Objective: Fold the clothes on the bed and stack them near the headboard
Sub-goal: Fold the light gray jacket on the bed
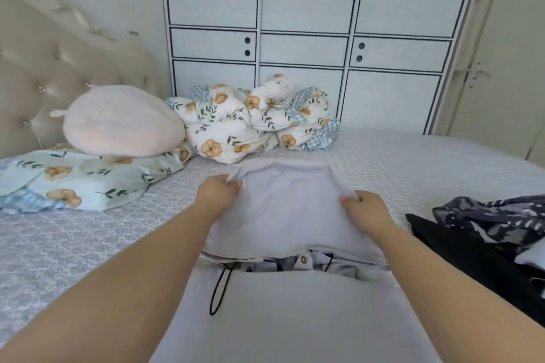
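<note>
A pale lilac-grey garment [290,209] with a black drawstring and a snap button lies spread on the bed in front of me. Its far part is doubled over towards me. My left hand [218,190] pinches the folded part's far left corner. At the right edge of the same fold, my right hand [365,209] grips the cloth. A heap of dark clothes [483,233], black and navy patterned, lies at the right on the bed. The tufted beige headboard [44,68] is at the far left.
A round pink cushion [121,124] sits on a floral pillow [76,177] by the headboard. A bunched floral duvet [253,121] lies against the white wardrobe [303,38] beyond the bed. The grey patterned bedspread [413,162] shows bare at the far right. A door [501,68] stands at the right.
</note>
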